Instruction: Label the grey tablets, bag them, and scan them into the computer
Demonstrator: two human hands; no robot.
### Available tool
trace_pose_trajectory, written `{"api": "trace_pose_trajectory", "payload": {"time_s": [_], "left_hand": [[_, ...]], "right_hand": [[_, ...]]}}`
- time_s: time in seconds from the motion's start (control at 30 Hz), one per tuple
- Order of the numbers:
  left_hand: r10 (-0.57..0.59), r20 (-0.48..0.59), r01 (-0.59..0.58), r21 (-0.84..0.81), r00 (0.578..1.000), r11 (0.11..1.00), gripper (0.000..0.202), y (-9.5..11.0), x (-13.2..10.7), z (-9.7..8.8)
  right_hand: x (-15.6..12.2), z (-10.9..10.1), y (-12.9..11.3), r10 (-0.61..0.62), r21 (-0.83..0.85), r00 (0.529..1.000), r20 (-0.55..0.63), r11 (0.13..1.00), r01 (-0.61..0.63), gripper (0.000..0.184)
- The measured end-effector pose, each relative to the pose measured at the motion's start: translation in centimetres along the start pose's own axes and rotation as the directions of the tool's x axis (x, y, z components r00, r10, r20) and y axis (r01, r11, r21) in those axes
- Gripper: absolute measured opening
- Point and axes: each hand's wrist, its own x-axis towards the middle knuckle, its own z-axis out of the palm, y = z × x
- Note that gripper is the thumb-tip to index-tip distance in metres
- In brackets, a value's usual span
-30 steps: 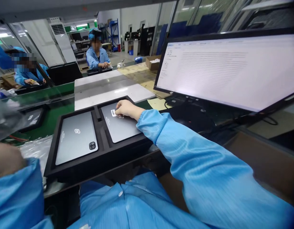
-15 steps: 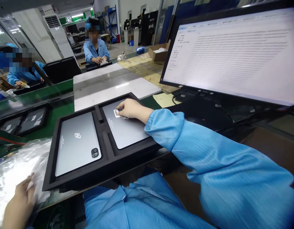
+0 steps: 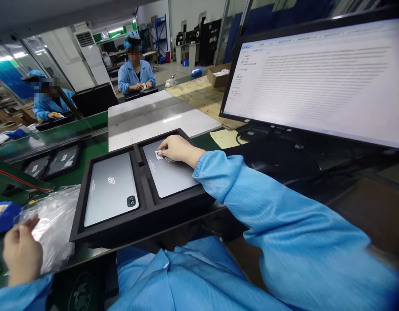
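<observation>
A black foam tray (image 3: 141, 211) holds two grey tablets lying back-side up. My right hand (image 3: 176, 149) rests on the right tablet (image 3: 170, 175), its fingertips pressed on a small white barcode label (image 3: 158, 155) near the far corner. The left tablet (image 3: 110, 188) shows a logo and a camera block. My left hand (image 3: 21, 252) is curled at the lower left, fingers closed on the edge of a clear plastic bag (image 3: 55, 220).
A large lit monitor (image 3: 316, 73) stands to the right over a black stand. A green conveyor (image 3: 57, 138) carries another black tray (image 3: 53, 162). Grey plates (image 3: 154, 116) lie beyond my tray. Two people in blue coats work farther along the line.
My left hand has drawn nearer to me, still on the plastic bag. My right hand stays on the label, now covering more of it. The view has shifted slightly.
</observation>
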Motion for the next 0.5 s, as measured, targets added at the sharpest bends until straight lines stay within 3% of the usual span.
{"api": "trace_pose_trajectory", "payload": {"time_s": [0.03, 0.07, 0.1, 0.13, 0.17, 0.2, 0.23, 0.27, 0.3, 0.33, 0.4, 0.5], "left_hand": [[-0.049, -0.045, 0.042, -0.14, 0.998, 0.989, 0.044, 3.4, 0.7, -0.5], [0.039, -0.079, -0.056, -0.229, 0.996, 0.972, 0.038, 7.1, 1.2, -1.0], [0.228, -0.031, -0.225, -0.329, 0.973, 0.917, 0.034, 11.2, 1.6, -1.3], [0.442, 0.042, -0.388, -0.409, 0.896, 0.826, 0.029, 15.3, 1.8, -1.4], [0.657, 0.159, -0.531, -0.465, 0.737, 0.709, 0.028, 19.4, 1.9, -0.9], [0.816, 0.281, -0.634, -0.52, 0.506, 0.572, 0.03, 23.2, 1.8, 0.0], [0.881, 0.382, -0.683, -0.565, 0.28, 0.462, 0.033, 26.7, 1.7, 1.4], [0.889, 0.446, -0.707, -0.596, 0.104, 0.381, 0.035, 29.8, 1.5, 3.2], [0.869, 0.494, -0.725, -0.599, 0.0, 0.341, 0.036, 32.4, 1.3, 5.4], [0.831, 0.556, -0.753, -0.554, -0.019, 0.354, 0.035, 34.6, 1.1, 7.6], [0.768, 0.639, -0.795, -0.447, 0.038, 0.411, 0.037, 37.4, 0.7, 11.8], [0.758, 0.648, -0.782, -0.432, 0.078, 0.449, 0.047, 38.8, 0.5, 15.7]], "right_hand": [[0.0, -0.1, 0.0, -0.009, -0.016, 1.0, -0.03, 1.0, 0.009, 0.018], [0.1, -0.3, 0.1, -0.012, -0.03, 0.998, -0.064, 0.999, 0.01, 0.019], [0.1, -0.5, 0.1, -0.006, -0.041, 0.995, -0.103, 0.999, 0.001, 0.02], [0.0, -0.7, 0.2, 0.011, -0.049, 0.99, -0.143, 0.999, -0.019, 0.022], [0.0, -1.0, 0.3, 0.03, -0.052, 0.983, -0.182, 0.998, -0.04, 0.023], [-0.2, -1.3, 0.3, 0.044, -0.055, 0.974, -0.223, 0.997, -0.057, 0.025], [-0.4, -1.6, 0.3, 0.051, -0.06, 0.962, -0.268, 0.996, -0.07, 0.026], [-0.7, -2.0, 0.3, 0.052, -0.069, 0.947, -0.318, 0.995, -0.077, 0.027], [-1.2, -2.3, 0.2, 0.045, -0.081, 0.928, -0.37, 0.993, -0.081, 0.028], [-1.8, -2.8, 0.2, 0.032, -0.095, 0.907, -0.42, 0.992, -0.079, 0.029], [-3.3, -3.7, 0.3, 0.003, -0.124, 0.864, -0.504, 0.989, -0.076, 0.031], [-6.3, -5.2, 1.1, -0.035, -0.171, 0.829, -0.558, 0.983, -0.074, 0.031]]}}
